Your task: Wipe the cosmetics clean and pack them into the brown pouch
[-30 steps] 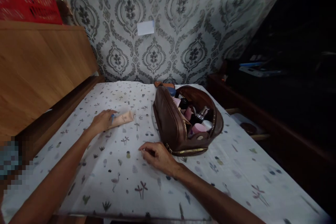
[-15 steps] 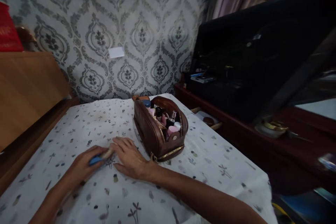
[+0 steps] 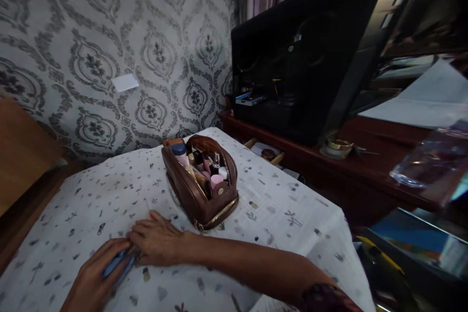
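A: What takes up the most room?
B: The patterned wall point(image 3: 157, 9), then a big black panel point(image 3: 278, 92) standing at the right.
A: And below them?
B: A printed cloth point(image 3: 292, 253) with a brown bag point(image 3: 193, 200) on it, its top unzipped, small containers packed inside.
A: Where are the hands?
B: Both are on the near side of the bag. The right hand point(image 3: 157, 242) lies palm down, fingers close together and slightly bent, meeting the left fingertips. I can't tell whether it grips anything.
A: The left hand point(image 3: 97, 273)?
B: Its fingers curl around a blue object point(image 3: 114, 264), leaving little gap.
A: So that object sits where?
B: In the left hand, low over the cloth, just beside the right fingers; part is hidden.
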`<state>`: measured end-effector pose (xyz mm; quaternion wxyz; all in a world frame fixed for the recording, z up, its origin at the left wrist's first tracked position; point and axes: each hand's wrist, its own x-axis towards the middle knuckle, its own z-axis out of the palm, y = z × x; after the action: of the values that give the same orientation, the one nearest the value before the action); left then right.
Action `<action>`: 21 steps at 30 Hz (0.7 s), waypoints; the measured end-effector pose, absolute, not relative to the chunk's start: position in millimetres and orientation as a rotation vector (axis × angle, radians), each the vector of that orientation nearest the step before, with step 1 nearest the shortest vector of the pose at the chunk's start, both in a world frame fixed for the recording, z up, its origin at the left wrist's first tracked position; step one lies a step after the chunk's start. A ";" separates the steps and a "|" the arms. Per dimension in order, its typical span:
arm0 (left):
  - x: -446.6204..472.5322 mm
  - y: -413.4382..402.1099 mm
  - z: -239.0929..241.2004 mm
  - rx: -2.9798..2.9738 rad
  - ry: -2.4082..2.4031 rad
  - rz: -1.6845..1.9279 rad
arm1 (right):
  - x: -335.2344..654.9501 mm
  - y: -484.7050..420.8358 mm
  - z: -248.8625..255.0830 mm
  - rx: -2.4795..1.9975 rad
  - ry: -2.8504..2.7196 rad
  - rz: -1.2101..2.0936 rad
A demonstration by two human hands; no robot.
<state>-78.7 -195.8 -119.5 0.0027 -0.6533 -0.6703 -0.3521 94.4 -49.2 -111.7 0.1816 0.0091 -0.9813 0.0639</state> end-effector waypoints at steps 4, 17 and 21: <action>-74.1 -195.4 -110.3 -1.932 -2.213 -1.152 | 88.0 -46.1 -108.9 -0.024 -2.881 0.203; -65.7 -188.1 -100.7 -1.580 -2.615 -1.528 | 126.8 -60.8 -117.4 -0.491 -2.776 0.577; -57.9 -185.6 -104.7 -1.769 -2.599 -1.263 | 126.3 -58.9 -121.7 -0.533 -2.729 0.586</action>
<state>-57.9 -185.6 -104.7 -0.1228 -0.5181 -0.7613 -0.3701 126.3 -58.9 -121.7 0.1495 -0.1855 -0.9496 0.2038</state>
